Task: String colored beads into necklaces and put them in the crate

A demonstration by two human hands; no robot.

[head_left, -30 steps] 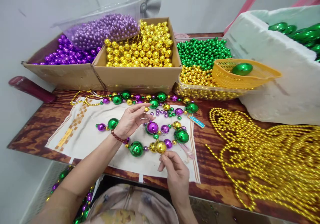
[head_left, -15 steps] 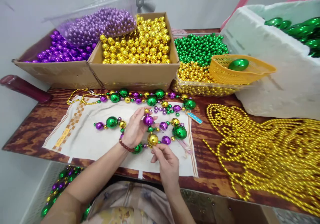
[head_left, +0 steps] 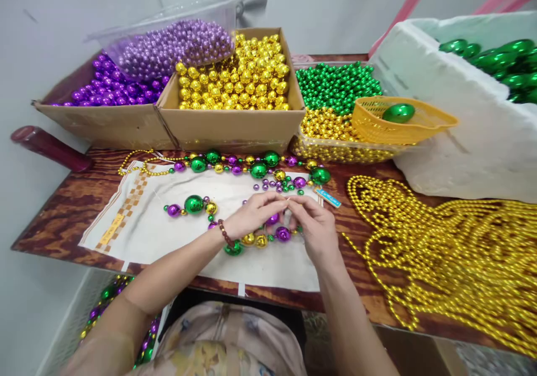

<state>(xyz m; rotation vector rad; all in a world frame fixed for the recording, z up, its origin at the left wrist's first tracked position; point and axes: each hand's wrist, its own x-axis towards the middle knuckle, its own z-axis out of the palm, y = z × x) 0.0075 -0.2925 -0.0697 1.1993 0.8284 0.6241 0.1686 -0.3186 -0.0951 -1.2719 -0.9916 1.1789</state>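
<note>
My left hand (head_left: 257, 215), with a beaded bracelet (head_left: 225, 234) at the wrist, is closed, its thumb and fingertips pinched together over the white cloth (head_left: 155, 236). My right hand (head_left: 315, 228) meets it there, also pinched. What they hold is too small and covered to name; a greyish bit shows under the right fingers. Below and around them lies a strand of beads with a green ball (head_left: 193, 204), a purple ball (head_left: 282, 234) and gold balls (head_left: 260, 241). Part of this strand is hidden by my hands. Behind them are small loose purple beads (head_left: 272, 184).
A finished-looking bead strand (head_left: 258, 170) lies along the cloth's far edge. Behind stand a box of gold balls (head_left: 232, 125), a tub of purple beads (head_left: 180, 48), a yellow basket (head_left: 364, 124) and a foam box (head_left: 457, 152). Gold bead chains (head_left: 453, 264) cover the right side.
My left hand has left the purple ball and moved right. My right hand has risen from beside the gold ball, and the fingertips of both hands now meet. The view has shifted slightly.
</note>
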